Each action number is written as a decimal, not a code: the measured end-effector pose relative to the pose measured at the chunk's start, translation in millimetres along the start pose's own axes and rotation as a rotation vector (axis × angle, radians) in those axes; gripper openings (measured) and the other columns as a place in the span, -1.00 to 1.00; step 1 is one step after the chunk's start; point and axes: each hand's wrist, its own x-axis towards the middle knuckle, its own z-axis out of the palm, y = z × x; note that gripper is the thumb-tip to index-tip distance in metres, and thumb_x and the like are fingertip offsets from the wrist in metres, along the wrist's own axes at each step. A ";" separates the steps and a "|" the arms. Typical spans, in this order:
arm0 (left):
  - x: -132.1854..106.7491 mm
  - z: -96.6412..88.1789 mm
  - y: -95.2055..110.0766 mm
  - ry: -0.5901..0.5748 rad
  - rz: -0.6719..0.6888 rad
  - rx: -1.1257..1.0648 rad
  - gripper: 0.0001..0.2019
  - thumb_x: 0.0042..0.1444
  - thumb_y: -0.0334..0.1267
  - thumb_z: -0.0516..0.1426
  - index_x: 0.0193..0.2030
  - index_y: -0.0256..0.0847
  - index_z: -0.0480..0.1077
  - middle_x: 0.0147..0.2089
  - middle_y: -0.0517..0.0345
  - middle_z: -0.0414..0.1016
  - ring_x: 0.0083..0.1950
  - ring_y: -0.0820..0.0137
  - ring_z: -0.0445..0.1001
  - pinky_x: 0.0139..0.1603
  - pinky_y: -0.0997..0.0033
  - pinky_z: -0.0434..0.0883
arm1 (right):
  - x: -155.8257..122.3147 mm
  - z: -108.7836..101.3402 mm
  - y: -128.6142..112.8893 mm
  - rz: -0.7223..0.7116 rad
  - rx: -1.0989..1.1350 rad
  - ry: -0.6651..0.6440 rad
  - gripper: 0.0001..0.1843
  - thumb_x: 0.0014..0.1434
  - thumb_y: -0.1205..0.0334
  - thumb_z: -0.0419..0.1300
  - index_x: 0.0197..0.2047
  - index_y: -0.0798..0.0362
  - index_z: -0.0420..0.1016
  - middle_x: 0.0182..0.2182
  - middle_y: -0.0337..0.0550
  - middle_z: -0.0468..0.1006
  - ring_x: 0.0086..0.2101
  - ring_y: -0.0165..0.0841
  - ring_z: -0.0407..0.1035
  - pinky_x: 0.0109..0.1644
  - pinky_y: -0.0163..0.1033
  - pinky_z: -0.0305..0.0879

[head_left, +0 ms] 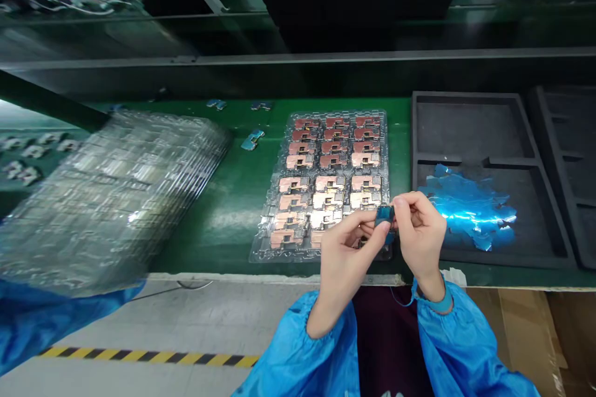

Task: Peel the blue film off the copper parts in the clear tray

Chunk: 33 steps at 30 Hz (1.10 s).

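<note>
My left hand (348, 253) grips a small circuit-board-like part (383, 214) with a shiny blue face between thumb and fingers. My right hand (419, 229) is closed in a pinch at the right edge of that part; what lies between its fingertips is too small to make out. Below and to the left of my hands is a clear plastic tray (274, 255), holding rows of copper-coloured parts (333, 161). To the right, a pile of blue film pieces (470, 205) lies in a black foam tray (426, 242).
A tall stack of clear plastic trays (107, 186) leans at the left, above a blue sleeve (60, 316) of another person. Loose blue-faced parts (252, 139) lie on the green bench (218, 217). Another black tray (568, 167) stands far right; a metal rail (326, 59) crosses behind.
</note>
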 end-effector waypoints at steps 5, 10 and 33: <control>2.5 -0.1 -2.8 0.072 -0.065 -0.046 -0.87 0.11 -0.19 0.48 -0.25 -0.11 0.70 -0.40 0.17 0.61 -0.40 0.34 0.54 -0.37 0.43 0.54 | 5.1 -6.4 -0.6 -0.199 -0.151 -0.097 -0.78 0.47 0.21 0.25 0.05 -0.03 0.72 -0.16 -0.10 0.66 -0.22 -0.33 0.58 -0.21 -0.23 0.61; 2.0 -3.7 -1.7 0.010 -0.052 -0.069 -0.78 0.15 -0.14 0.46 -0.06 -0.04 0.76 -0.13 0.03 0.73 -0.25 0.25 0.63 -0.29 0.38 0.61 | 7.2 -9.9 -4.5 -0.508 -0.427 -0.006 -0.70 0.39 0.42 0.32 0.07 -0.11 0.74 -0.12 -0.07 0.64 -0.12 -0.26 0.53 -0.12 -0.12 0.57; 11.7 -11.7 -6.5 -0.120 -0.372 -0.600 -0.71 0.13 -0.02 0.49 -0.17 -0.18 0.71 -0.12 0.00 0.72 -0.10 0.22 0.65 -0.06 0.31 0.59 | -5.0 -22.2 -1.6 -0.940 -0.544 -0.122 -0.75 0.32 0.43 0.32 0.02 -0.04 0.62 -0.09 -0.12 0.79 -0.04 -0.22 0.69 0.02 -0.11 0.75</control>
